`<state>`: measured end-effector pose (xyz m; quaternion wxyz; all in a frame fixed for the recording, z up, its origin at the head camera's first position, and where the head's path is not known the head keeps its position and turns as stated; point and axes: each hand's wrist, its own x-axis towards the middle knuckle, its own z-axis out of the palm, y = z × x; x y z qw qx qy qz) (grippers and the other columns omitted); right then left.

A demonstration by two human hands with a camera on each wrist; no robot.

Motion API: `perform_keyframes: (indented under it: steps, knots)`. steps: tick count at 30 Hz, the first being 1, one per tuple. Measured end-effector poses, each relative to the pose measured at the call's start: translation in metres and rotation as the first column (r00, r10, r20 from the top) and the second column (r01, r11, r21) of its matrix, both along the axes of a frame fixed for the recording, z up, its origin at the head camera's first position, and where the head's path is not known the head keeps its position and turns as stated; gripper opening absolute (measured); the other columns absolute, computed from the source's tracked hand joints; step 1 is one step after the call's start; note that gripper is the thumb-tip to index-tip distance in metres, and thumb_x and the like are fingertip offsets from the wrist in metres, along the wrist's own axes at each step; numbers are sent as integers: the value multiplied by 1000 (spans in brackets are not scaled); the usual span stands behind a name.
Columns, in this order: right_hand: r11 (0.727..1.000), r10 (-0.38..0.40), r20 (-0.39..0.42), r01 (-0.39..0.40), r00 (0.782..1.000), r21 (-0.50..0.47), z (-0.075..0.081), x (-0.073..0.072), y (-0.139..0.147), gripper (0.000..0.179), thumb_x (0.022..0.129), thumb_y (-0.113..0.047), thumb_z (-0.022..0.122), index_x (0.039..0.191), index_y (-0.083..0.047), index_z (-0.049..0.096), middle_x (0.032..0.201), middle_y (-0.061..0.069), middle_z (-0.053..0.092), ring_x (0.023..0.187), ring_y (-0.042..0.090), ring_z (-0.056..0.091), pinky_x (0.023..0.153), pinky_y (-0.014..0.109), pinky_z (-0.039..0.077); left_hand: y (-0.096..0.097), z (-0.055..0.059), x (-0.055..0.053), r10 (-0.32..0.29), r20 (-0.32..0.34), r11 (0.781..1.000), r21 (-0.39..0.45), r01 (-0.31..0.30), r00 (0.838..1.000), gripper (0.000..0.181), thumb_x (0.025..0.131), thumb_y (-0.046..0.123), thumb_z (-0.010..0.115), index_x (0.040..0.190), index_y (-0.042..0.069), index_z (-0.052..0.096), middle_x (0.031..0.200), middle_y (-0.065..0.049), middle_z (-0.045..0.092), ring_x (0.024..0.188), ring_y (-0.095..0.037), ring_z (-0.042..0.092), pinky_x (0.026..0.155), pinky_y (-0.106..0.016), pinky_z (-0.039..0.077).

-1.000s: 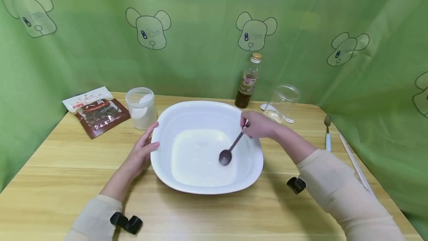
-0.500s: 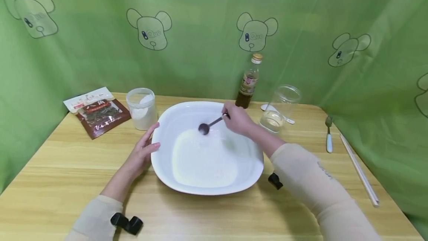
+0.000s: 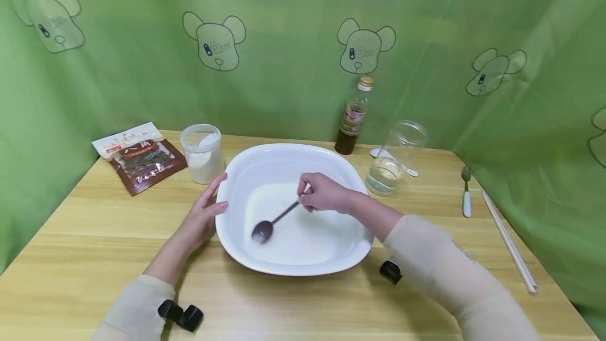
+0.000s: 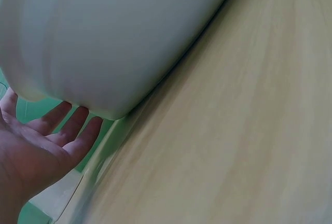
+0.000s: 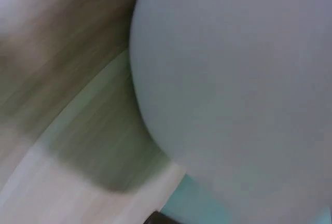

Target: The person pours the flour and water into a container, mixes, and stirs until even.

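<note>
A white basin (image 3: 232,241) stands in the middle of the table, with a pale, whitish bottom. My right hand (image 3: 324,192) is over the basin and pinches the handle of a dark brown spoon (image 3: 263,231). The spoon's bowl is low in the basin's left front part, slightly blurred. At the basin's left side my left hand (image 3: 201,220) rests its fingertips against the outer wall, fingers extended, as the left wrist view also shows. In the right wrist view the basin's outer wall (image 5: 233,89) fills most of the picture and hides my right hand.
Behind the basin stand a jar of white powder (image 3: 203,157) and a dark sauce bottle (image 3: 351,120). A brown packet (image 3: 144,159) lies far left. On the right are a clear jar (image 3: 385,172), a white spoon (image 3: 408,171), a fork (image 3: 466,193) and chopsticks (image 3: 511,243).
My right hand has moved left and the spoon has swept round the basin, first to the back, then to the left front. The left hand stays at the basin's side.
</note>
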<state>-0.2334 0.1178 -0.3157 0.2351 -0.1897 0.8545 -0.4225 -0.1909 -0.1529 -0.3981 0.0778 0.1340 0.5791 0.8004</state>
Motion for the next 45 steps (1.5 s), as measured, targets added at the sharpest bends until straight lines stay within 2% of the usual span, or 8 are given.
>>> perform_keyframes:
  steps: [4,8,12,16,25,32,38,45]
  knots:
    - [992,34,-46,-29,998,120,12,3,30,6,78,4,50,81,0,47,54,8,51,46,13,43,42,19,33,0,2,-1,0,12,1000,-8,0,1000,65,81,4,45,138,13,16,132,-24,24,103,-22,47,80,-35,45]
    - [972,-33,-200,79,979,224,25,-5,54,7,74,6,49,79,1,48,55,9,52,49,16,47,45,24,37,-2,2,0,15,20,1000,-8,-15,1000,65,81,4,45,138,13,17,132,-24,24,102,-22,48,80,-34,45]
    - [944,-163,-305,238,938,229,27,-18,64,7,74,5,47,81,3,48,57,9,54,51,17,49,45,24,38,-3,2,1,15,25,1000,-3,-15,1000,65,81,4,44,139,13,16,132,-24,24,102,-21,48,81,-33,45]
    - [931,-279,-278,330,919,155,18,-28,53,9,78,3,49,86,4,47,64,14,57,55,18,52,49,25,43,-2,2,2,12,25,1000,-6,-12,1000,65,81,4,44,139,13,16,132,-24,23,102,-21,47,81,-33,45]
    - [985,-170,-104,171,980,-2,-6,-21,5,7,80,2,51,84,1,45,60,14,54,54,21,51,45,21,38,-2,1,2,21,19,1000,-13,-20,1000,65,81,4,45,138,13,17,132,-24,24,103,-23,47,82,-36,44]
    - [992,-13,-107,27,994,127,9,0,27,7,76,4,50,80,-1,47,54,7,51,47,15,44,42,20,32,-2,3,2,21,20,1000,-20,-21,1000,64,81,5,46,138,14,18,133,-23,24,102,-20,48,80,-33,45]
    - [959,-38,-218,97,975,266,31,-2,62,8,74,4,49,81,1,49,54,7,52,47,15,45,44,23,36,-3,2,1,19,11,1000,-19,-19,1000,64,81,5,45,138,13,17,133,-23,23,100,-18,49,80,-33,45]
    - [955,-214,-309,265,927,132,17,-26,65,9,82,-1,49,90,4,47,59,11,55,46,16,46,39,22,35,0,0,0,5,9,1000,-10,-5,1000,65,81,4,45,138,12,16,132,-25,24,101,-23,48,79,-35,46]
